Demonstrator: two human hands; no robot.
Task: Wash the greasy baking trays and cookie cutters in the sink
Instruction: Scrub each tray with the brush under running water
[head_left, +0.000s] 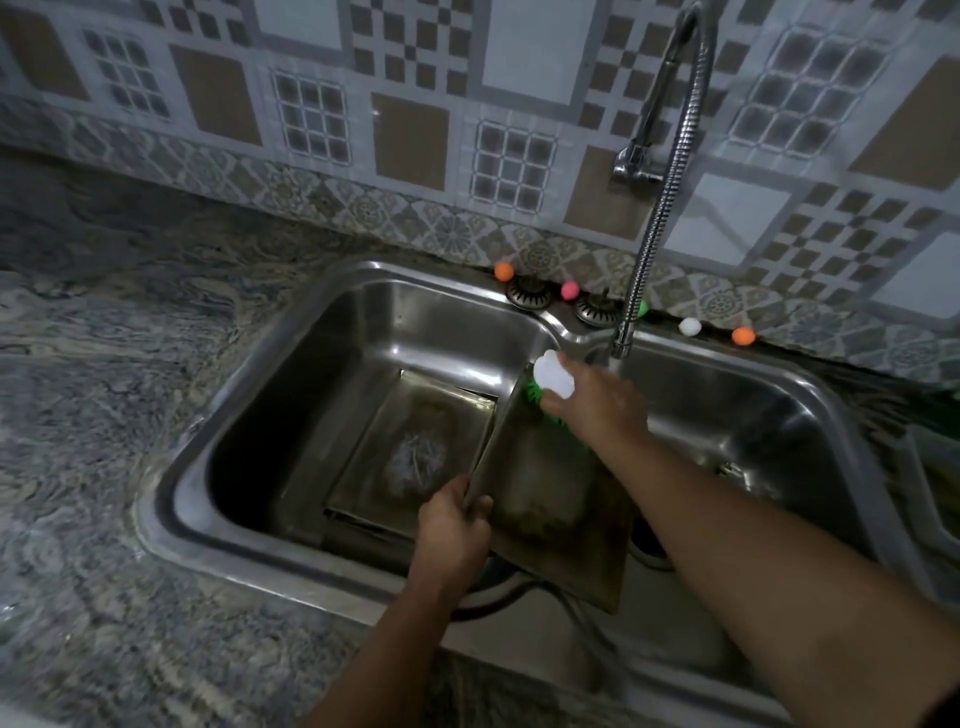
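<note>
My left hand (453, 525) grips the left edge of a dark greasy baking tray (558, 499), which stands tilted over the divider of the steel double sink (249, 415). My right hand (597, 402) holds a scrubber with a white top (553, 375) and green bristles (537, 397) against the tray's far end, just below the tap's spout. A second tray (410, 457) lies flat in the left basin, wet, with a patch of foam in its middle. No cookie cutters are visible.
A flexible chrome tap (670, 171) arches from the tiled wall to a spout (621, 343) over the divider. Small coloured balls (504, 270) and two drain strainers (529, 294) line the sink's back rim. Patterned stone counter (104, 415) spreads left. The right basin (753, 415) holds a drain.
</note>
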